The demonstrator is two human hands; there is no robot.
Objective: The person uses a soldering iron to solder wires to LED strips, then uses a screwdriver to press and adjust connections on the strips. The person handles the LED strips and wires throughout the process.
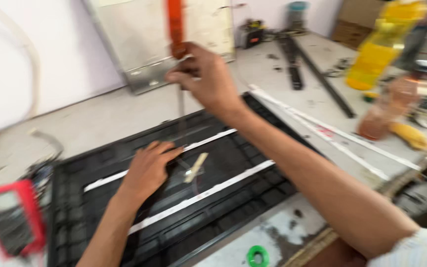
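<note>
Head view, blurred by motion: the right hand is raised, its grip closed around an orange-handled screwdriver whose thin metal shaft points down toward a wide black plastic panel lying on the grey table. The left hand rests flat on the panel, fingers loosely spread and holding nothing, beside a long white strip. A red handheld meter sits at the panel's left end, and a yellow plastic bottle stands far right
</note>
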